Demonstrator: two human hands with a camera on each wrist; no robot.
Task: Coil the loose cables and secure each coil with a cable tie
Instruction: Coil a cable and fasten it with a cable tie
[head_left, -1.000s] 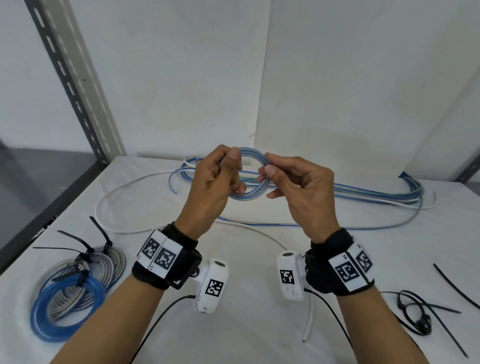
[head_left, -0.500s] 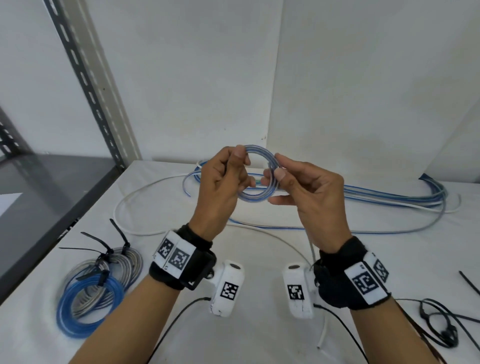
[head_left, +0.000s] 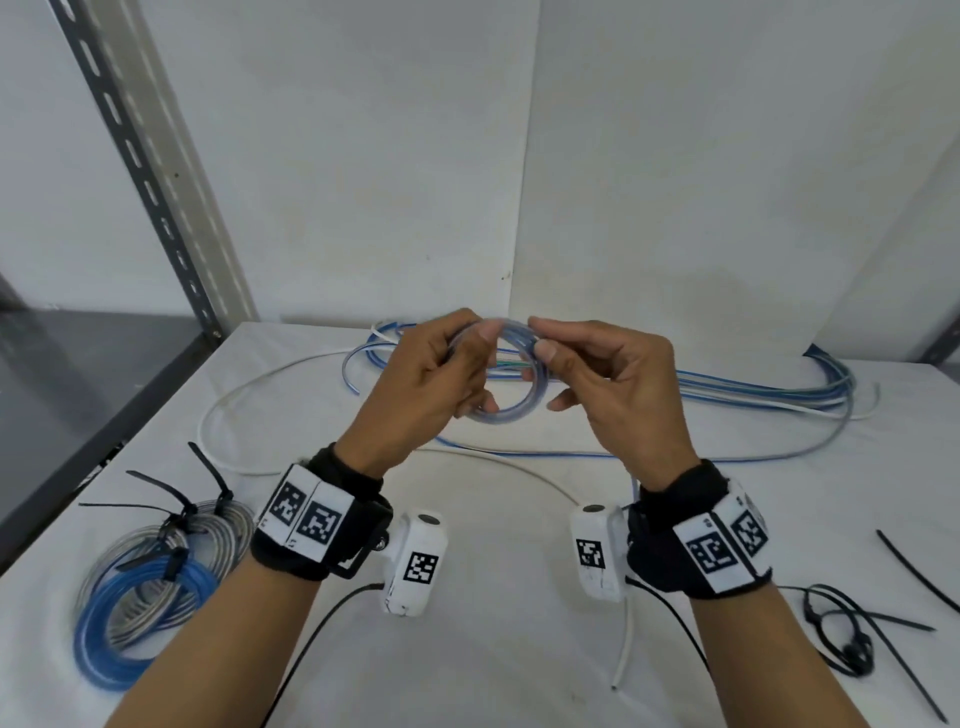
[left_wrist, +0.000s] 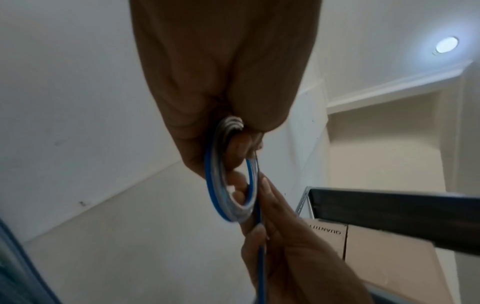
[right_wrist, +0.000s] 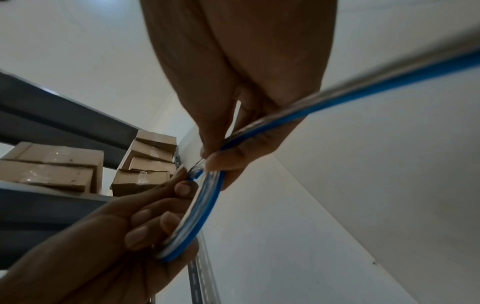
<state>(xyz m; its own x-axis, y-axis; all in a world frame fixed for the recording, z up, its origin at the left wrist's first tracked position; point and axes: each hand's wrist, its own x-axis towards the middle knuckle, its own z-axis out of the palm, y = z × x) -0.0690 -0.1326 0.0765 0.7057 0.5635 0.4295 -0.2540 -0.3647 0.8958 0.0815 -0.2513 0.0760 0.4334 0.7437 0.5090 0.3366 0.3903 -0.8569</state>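
White cloth-covered surface (head_left: 519, 649) carrying, largest first: a long loose bundle of blue, white and grey cables (head_left: 753, 395) along the far edge; two finished coils, one blue (head_left: 111, 631) and one clear grey (head_left: 218, 525), touching at the near left, each bound with black cable ties (head_left: 179, 512); spare black cable ties (head_left: 883, 639) at the near right. Above the surface, a small ring-shaped coil of blue-and-clear cable (head_left: 511, 408) is held between both hands. Left hand (head_left: 426, 384): fingers curled round the coil's left side, thumb on top. Right hand (head_left: 618, 395): thumb and forefinger pinching the coil's right side, the cable's free length trailing past the palm.
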